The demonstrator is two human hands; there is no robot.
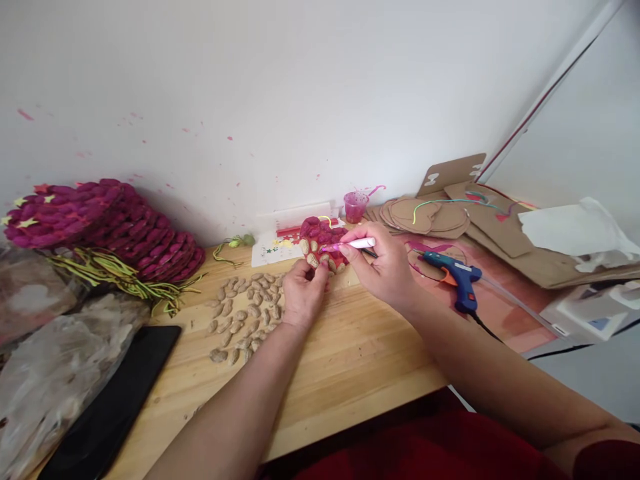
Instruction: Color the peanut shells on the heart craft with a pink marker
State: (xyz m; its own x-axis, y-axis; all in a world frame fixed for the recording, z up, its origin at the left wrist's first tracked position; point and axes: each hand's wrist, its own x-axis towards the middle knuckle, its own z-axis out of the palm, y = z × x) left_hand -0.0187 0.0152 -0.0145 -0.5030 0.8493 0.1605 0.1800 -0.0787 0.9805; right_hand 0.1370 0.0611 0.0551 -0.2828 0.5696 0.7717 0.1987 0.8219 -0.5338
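A peanut-covered piece (325,231) lies near the wall, its upper part painted magenta and several peanuts along its lower left still bare tan. A short yellow string shows at its top. My left hand (306,290) is closed on the lower edge of this piece, fingertips at the bare peanuts. In my right hand (383,263) is a paintbrush (364,243) with a white handle, pinched between thumb and fingers. Its pink tip reaches the peanuts, though exact contact is too small to tell. Loose peanuts (254,311) are spread left of my left hand.
A stack of magenta peanut pieces (125,227) with yellow-green strings stands left, by plastic bags (75,360) and a black case (115,400). A pink paint cup (355,208) is at the wall. Cardboard hearts (425,217) and a blue glue gun (463,280) with its cord lie right.
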